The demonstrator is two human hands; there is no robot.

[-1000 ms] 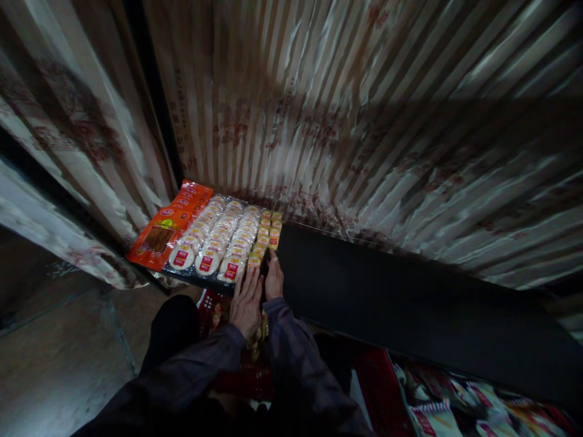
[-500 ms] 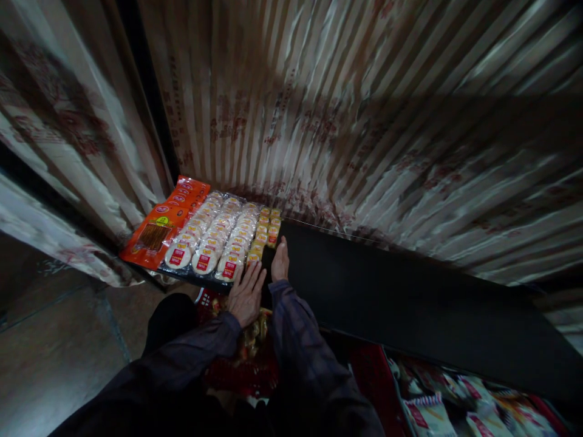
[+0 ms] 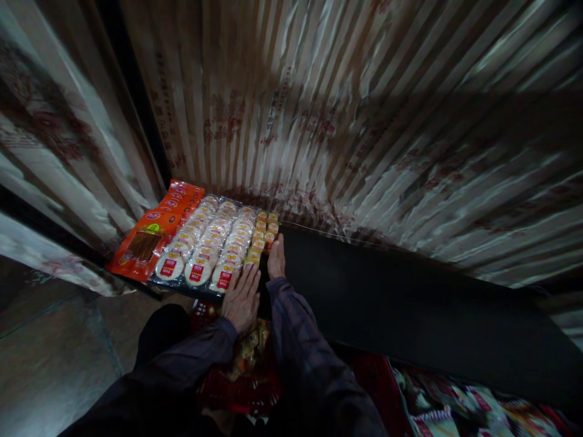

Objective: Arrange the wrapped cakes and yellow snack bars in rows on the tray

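Observation:
My left hand [image 3: 241, 297] lies with its fingers stretched out at the shelf's front edge, by the near end of small yellow snack packets [image 3: 260, 233]. Upright along the right side of these packets is my right hand [image 3: 276, 258], its fingers extended. Neither hand has closed round anything. The yellow packets stand in two narrow rows. To their left run three rows of clear-wrapped round white crackers [image 3: 198, 273] with red labels. At the left end, orange snack bags [image 3: 139, 243] overlap in a row on the black shelf [image 3: 387, 297].
Below my hands stands a red basket [image 3: 239, 391] holding gold-wrapped packets [image 3: 252, 346]. Another red crate [image 3: 371, 376] with packaged snacks [image 3: 437, 422] is at lower right. A pleated, printed curtain [image 3: 291, 109] hangs behind the shelf, beside a dark post [image 3: 136, 91].
The view has shifted slightly, so the shelf goods appear a little further left. Both hands keep nearly the same places around the yellow packets.

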